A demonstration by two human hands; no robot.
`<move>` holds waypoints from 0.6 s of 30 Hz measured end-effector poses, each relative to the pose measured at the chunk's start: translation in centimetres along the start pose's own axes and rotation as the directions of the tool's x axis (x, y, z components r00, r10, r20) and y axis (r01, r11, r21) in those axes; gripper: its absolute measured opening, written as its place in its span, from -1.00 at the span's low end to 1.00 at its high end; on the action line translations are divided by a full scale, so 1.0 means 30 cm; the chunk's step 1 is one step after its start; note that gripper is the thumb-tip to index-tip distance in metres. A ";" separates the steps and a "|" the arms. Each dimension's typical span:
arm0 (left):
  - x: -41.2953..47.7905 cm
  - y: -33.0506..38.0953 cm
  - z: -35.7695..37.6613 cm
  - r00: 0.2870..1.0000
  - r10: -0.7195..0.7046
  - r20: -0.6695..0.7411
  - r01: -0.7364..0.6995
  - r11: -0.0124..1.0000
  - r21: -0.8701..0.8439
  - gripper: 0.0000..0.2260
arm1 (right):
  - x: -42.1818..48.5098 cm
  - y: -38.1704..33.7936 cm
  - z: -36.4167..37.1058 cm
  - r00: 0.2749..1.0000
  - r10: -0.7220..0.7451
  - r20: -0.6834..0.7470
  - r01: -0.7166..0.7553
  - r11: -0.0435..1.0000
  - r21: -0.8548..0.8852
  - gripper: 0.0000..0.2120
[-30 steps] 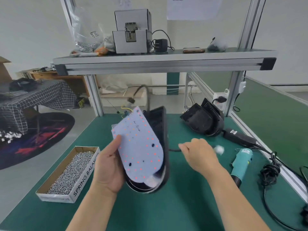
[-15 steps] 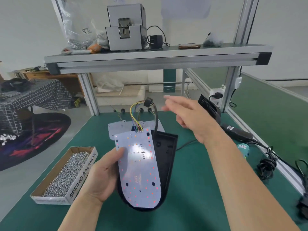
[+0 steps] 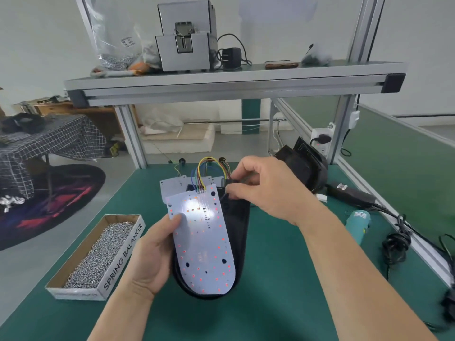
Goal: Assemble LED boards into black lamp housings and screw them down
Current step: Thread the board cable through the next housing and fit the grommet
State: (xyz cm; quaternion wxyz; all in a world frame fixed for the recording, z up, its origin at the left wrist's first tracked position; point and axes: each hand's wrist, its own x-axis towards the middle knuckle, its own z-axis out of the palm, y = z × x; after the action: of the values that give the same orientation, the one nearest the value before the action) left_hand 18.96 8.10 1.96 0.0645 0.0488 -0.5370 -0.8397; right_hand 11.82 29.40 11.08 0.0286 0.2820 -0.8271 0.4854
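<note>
The left hand (image 3: 147,254) grips the LED board (image 3: 204,244) and the black lamp housing (image 3: 237,225) beneath it together, with the thumb pressed on the board's face. The board lies tilted on the housing and is not yet seated. Just beyond it, the right hand (image 3: 267,193) pinches what looks like a dark connector at the end of the coloured wires (image 3: 209,166). The step appears to be routing the lead before seating. Next, the board must drop flush with its holes aligned. The box of screws (image 3: 98,254) sits left of the left hand, and the teal screwdriver (image 3: 357,225) lies on the counter (image 3: 270,303) right of the right hand.
</note>
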 end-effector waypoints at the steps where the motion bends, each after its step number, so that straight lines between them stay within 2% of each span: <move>1: 0.002 -0.002 0.003 1.000 -0.001 -0.013 0.001 1.000 -0.014 -0.70 | -0.005 0.007 0.011 1.000 0.000 -0.007 0.000 1.000 -0.017 -0.90; 7: -0.001 -0.026 0.018 1.000 -0.001 0.004 0.001 0.999 -0.042 -0.69 | -0.015 0.056 0.049 0.995 -0.092 0.049 0.099 0.982 -0.161 -0.93; 10: -0.010 -0.034 0.025 0.998 0.011 0.066 -0.009 1.000 -0.025 -0.68 | -0.017 0.073 0.078 0.968 -0.239 0.077 0.250 0.888 -0.387 -0.92; 12: -0.015 -0.032 0.032 0.994 0.020 0.110 -0.020 1.000 0.002 -0.64 | -0.025 0.083 0.097 0.946 -0.323 0.041 0.301 0.822 -0.483 -0.88; 15: -0.019 -0.027 0.038 0.986 0.061 0.152 -0.071 0.995 0.064 -0.67 | -0.034 0.093 0.104 0.953 -0.301 0.024 0.286 0.875 -0.390 -0.83; 18: -0.021 -0.020 0.033 0.978 0.092 0.186 -0.113 0.988 0.106 -0.67 | -0.034 0.097 0.102 0.965 -0.260 0.021 0.253 0.911 -0.325 -0.62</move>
State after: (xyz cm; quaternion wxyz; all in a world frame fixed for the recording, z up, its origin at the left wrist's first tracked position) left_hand 19.40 9.34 1.85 0.0559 -0.0517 -0.5904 -0.8035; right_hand 11.94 28.42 6.86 0.1475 0.3738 -0.8511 0.3379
